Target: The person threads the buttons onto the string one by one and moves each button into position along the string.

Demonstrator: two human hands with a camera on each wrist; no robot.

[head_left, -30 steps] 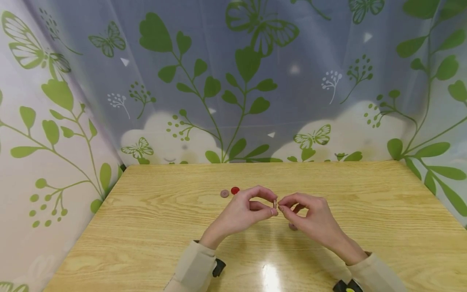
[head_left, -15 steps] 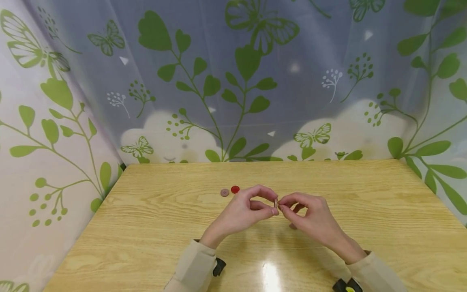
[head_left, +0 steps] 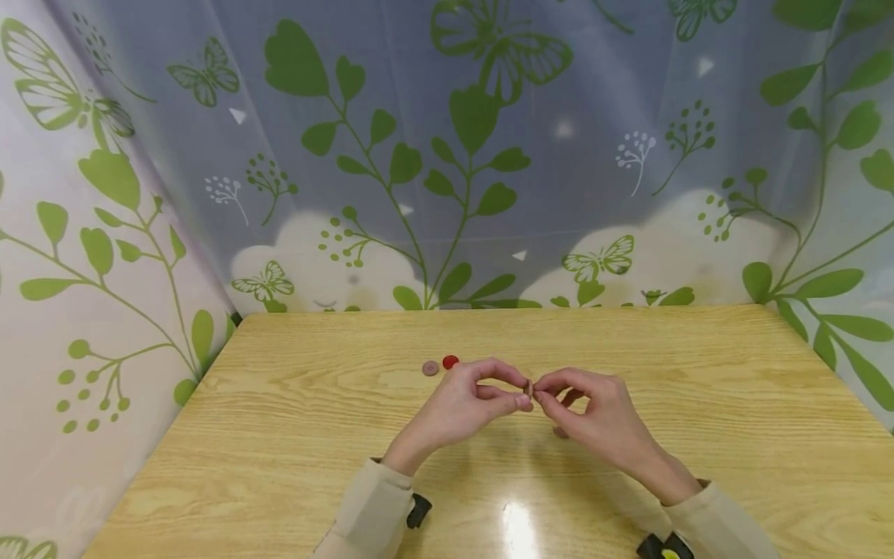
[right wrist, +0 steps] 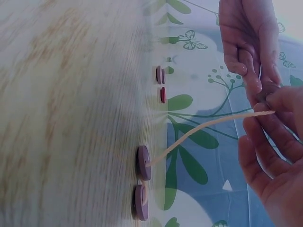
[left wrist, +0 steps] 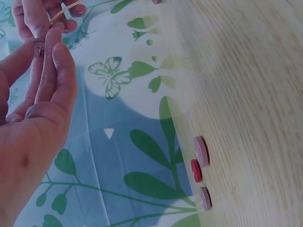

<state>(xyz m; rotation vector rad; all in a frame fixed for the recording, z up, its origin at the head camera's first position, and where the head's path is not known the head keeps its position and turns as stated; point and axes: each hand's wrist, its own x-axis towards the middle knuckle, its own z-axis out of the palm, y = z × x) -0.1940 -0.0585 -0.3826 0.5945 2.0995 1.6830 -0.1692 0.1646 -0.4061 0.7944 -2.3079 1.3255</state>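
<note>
In the head view my left hand [head_left: 464,404] pinches a mauve button [head_left: 528,388] by its edges between thumb and fingers, held on edge above the table. Facing it, my right hand [head_left: 604,411] has its thumb and index fingertips right at the button. Those right fingertips pinch a pale cord [right wrist: 203,126], which shows in the right wrist view. Down from the fingers the cord runs to a mauve button [right wrist: 144,163] on the table and on to a second mauve button [right wrist: 141,202]. Fingers partly cover the held button [left wrist: 39,48] in the left wrist view.
Left of the hands, a mauve button [head_left: 430,368] and a red button [head_left: 450,362] lie on the wooden table [head_left: 314,435]. The left wrist view shows another mauve button [left wrist: 206,198] beside them. A patterned curtain [head_left: 391,155] stands behind the table's back edge.
The held button has turned slightly, and the left fingers have shifted a little around it. The button and the right fingertips have come closer together. The right arm stays nearly still.
</note>
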